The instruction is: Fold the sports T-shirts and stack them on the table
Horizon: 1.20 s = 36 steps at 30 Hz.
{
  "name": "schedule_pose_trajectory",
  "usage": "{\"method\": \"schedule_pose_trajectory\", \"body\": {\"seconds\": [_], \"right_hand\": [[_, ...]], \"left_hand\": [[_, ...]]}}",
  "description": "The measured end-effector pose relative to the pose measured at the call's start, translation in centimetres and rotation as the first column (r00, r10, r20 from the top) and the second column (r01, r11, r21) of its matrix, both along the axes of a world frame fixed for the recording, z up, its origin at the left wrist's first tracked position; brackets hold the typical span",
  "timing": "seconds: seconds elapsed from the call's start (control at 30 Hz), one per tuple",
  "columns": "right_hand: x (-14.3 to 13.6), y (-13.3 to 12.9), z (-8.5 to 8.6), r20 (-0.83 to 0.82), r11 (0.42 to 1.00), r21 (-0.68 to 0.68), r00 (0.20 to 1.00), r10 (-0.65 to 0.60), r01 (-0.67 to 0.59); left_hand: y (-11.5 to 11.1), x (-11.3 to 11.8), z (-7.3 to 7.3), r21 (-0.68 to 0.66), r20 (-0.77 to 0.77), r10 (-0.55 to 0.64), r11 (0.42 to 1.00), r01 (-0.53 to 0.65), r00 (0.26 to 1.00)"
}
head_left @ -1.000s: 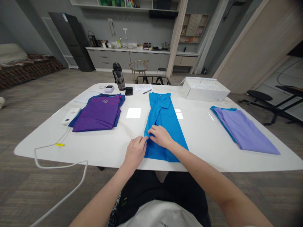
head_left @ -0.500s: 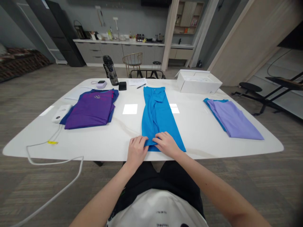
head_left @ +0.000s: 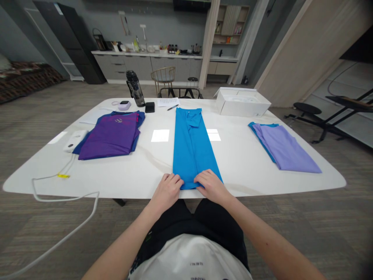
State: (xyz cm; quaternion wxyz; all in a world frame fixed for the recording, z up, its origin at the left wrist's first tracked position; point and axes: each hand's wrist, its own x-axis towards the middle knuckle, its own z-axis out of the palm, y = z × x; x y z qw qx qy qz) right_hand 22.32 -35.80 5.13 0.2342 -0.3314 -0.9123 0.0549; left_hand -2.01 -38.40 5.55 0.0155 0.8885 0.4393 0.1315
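Note:
A bright blue shirt (head_left: 194, 147) lies lengthwise in a long narrow fold in front of me, with a sleeve folded over near its far end. Its near end reaches almost to the table's front edge. My left hand (head_left: 169, 189) pinches the left corner of that near end, thumb and fingers closed on the cloth. On the right part of the same hem, my right hand (head_left: 212, 186) is closed in the same way, fingers bent over the fabric. The fingertips are partly hidden by the hands.
Purple and dark blue clothes (head_left: 109, 136) lie at left on the white table (head_left: 154, 167), beside a white power strip (head_left: 76, 140) with a trailing cable. Folded lilac clothing (head_left: 288, 149) lies at right. Farther back are a bottle (head_left: 135, 89), black case (head_left: 150, 107), pen (head_left: 173, 107) and white box (head_left: 243, 105).
Both hands have drawn the shirt's upper near edge toward me, level with the layer below. The folds along the shirt have flattened and straightened.

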Motion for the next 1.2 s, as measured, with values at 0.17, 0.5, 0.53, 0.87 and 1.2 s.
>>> {"method": "schedule_pose_trajectory", "body": {"seconds": [0.17, 0.5, 0.53, 0.87, 1.2], "right_hand": [[0.6, -0.5, 0.2, 0.091, 0.999, -0.036, 0.996, 0.009, -0.006], [1.8, -0.8, 0.9, 0.105, 0.965, -0.260, 0.994, -0.019, 0.046], [2.2, -0.6, 0.8, 0.091, 0.954, -0.296, 0.996, -0.013, 0.040], [4.9, 1.7, -0.3, -0.040, 0.909, -0.416, 0.999, 0.026, -0.040], [12.2, 2.9, 0.6, -0.031, 0.882, -0.471, 0.999, -0.018, 0.001]], "left_hand": [[0.5, -1.2, 0.8, -0.099, -0.001, -0.109, 0.989, 0.108, 0.994], [2.5, -2.2, 0.5, -0.231, 0.372, -0.127, 0.947, 0.224, 0.920], [3.2, -2.5, 0.0, -0.240, 0.404, -0.109, 0.946, 0.220, 0.908], [7.0, -4.1, -2.9, -0.274, 0.379, -0.269, 0.882, 0.384, 0.886], [7.0, -4.4, -1.1, -0.390, 0.410, -0.284, 0.805, 0.448, 0.867]]}}
